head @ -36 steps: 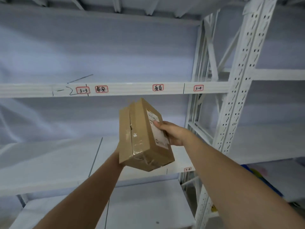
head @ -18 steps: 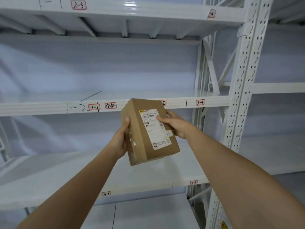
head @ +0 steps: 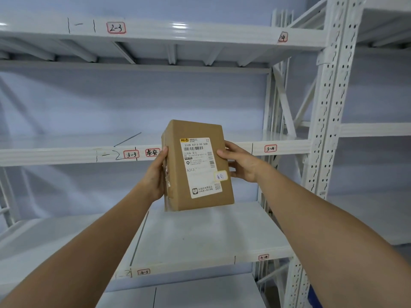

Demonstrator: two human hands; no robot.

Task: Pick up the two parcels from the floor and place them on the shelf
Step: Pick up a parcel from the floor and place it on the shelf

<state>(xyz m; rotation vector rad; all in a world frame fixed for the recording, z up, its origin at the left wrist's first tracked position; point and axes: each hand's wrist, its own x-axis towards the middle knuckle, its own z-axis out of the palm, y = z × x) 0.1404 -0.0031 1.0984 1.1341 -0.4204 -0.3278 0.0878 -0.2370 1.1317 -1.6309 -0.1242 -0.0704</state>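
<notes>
A brown cardboard parcel (head: 200,132) with a white shipping label facing me is held upright in front of the white metal shelving. My left hand (head: 156,174) grips its left side and my right hand (head: 241,163) grips its right side. The parcel hangs in the air at the height of the shelf beam (head: 66,155) marked 3-3, above the lower shelf board (head: 200,236). Only one parcel is in view.
White shelving fills the view, with boards at three levels marked 2-3, 3-3, 3-4, 4-3 and 4-4. A perforated upright post (head: 329,107) stands at the right, with another bay beyond it. A grey wall lies behind the shelves.
The parcel has been turned upright with its label toward me and raised to the 3-3 beam. My left hand moved from under it to its left side. My view tilted upward.
</notes>
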